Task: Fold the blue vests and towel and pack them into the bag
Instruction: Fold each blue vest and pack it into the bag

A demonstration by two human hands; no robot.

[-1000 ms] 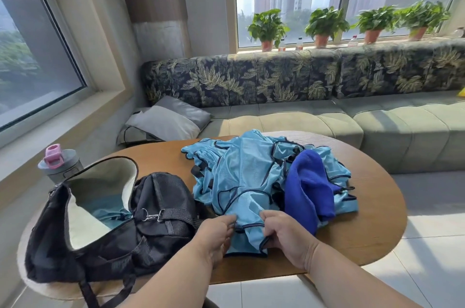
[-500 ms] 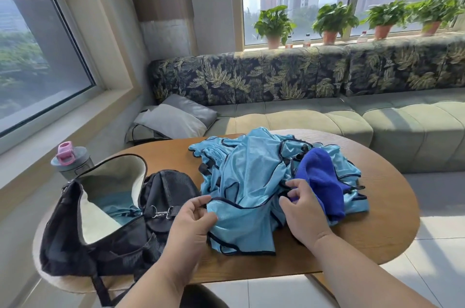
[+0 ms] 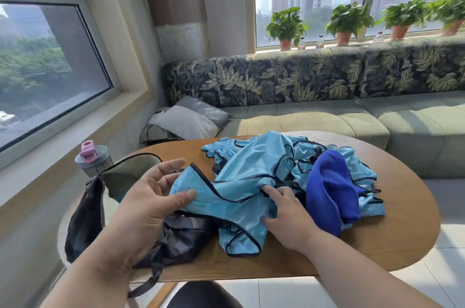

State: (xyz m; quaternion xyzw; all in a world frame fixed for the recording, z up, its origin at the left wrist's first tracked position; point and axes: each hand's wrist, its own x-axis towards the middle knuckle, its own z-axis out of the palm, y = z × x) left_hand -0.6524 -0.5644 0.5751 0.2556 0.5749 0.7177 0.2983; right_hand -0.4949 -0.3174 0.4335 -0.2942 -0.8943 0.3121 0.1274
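Note:
A heap of light blue vests [image 3: 261,156] with dark trim lies on the oval wooden table [image 3: 392,244]. One vest [image 3: 226,197] is drawn out of the heap toward the left. My left hand [image 3: 151,197] pinches its trimmed edge between thumb and fingers, above the bag. My right hand [image 3: 284,217] grips the same vest lower down, fingers dug into the folds. A dark blue towel [image 3: 329,189] lies crumpled on the heap's right side. The black bag [image 3: 85,219] sits open at the table's left end, partly hidden by my left hand.
A grey bottle with a pink lid [image 3: 93,159] stands behind the bag by the window ledge. A sofa [image 3: 327,124] with a grey cushion [image 3: 186,119] runs behind the table. Potted plants [image 3: 286,26] line the sill. A dark round shape [image 3: 201,295] is under the table's near edge.
My left hand has lifted a vest edge up and leftward over the bag. My right hand has shifted from the towel's edge down into that vest's folds.

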